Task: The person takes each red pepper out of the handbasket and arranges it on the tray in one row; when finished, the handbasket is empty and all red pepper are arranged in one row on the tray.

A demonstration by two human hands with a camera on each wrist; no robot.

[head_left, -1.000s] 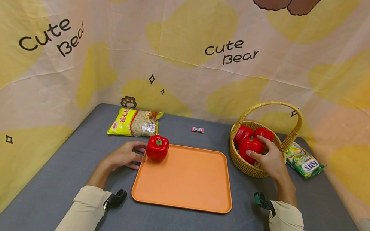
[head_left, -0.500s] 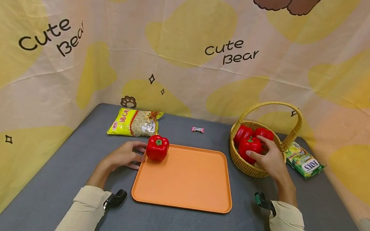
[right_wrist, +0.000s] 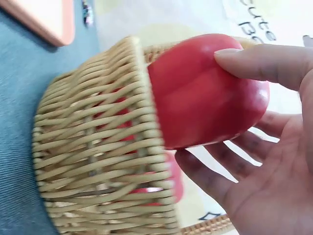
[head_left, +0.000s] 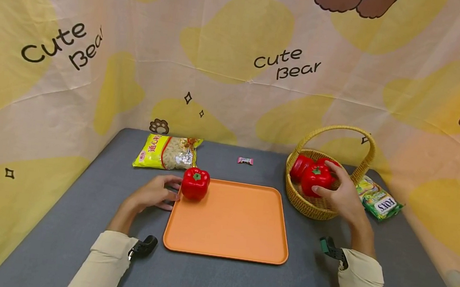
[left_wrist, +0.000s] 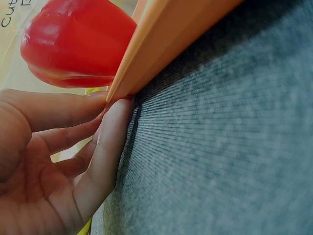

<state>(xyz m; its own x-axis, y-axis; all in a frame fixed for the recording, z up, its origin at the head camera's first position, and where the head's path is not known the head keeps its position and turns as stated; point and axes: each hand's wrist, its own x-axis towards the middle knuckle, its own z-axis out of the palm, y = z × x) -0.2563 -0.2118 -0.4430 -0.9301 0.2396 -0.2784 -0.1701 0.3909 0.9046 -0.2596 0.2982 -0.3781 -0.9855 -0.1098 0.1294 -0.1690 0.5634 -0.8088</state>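
My left hand (head_left: 154, 194) pinches the left rim of an orange tray (head_left: 233, 228); in the left wrist view the tray's edge (left_wrist: 156, 44) sits between thumb and fingers. A red bell pepper (head_left: 195, 184) stands in the tray's far left corner, close to that hand. At the right, my right hand (head_left: 344, 195) grips another red bell pepper (head_left: 315, 180) in the mouth of a wicker basket (head_left: 309, 208). The right wrist view shows the thumb on one side of this pepper (right_wrist: 195, 98), fingers on the other. Behind it more red peppers (head_left: 301, 166) lie in the basket, partly hidden.
A yellow snack bag (head_left: 168, 152) lies behind the tray at the left. One small pink wrapped candy (head_left: 245, 161) is at the back middle. A green FOX'S bag (head_left: 379, 200) lies right of the basket, whose tall handle (head_left: 341, 128) arches over its opening.
My right hand has raised the gripped pepper slightly and shifted it a little to the right, so it covers more of the pepper behind. The left hand and tray stay in place.
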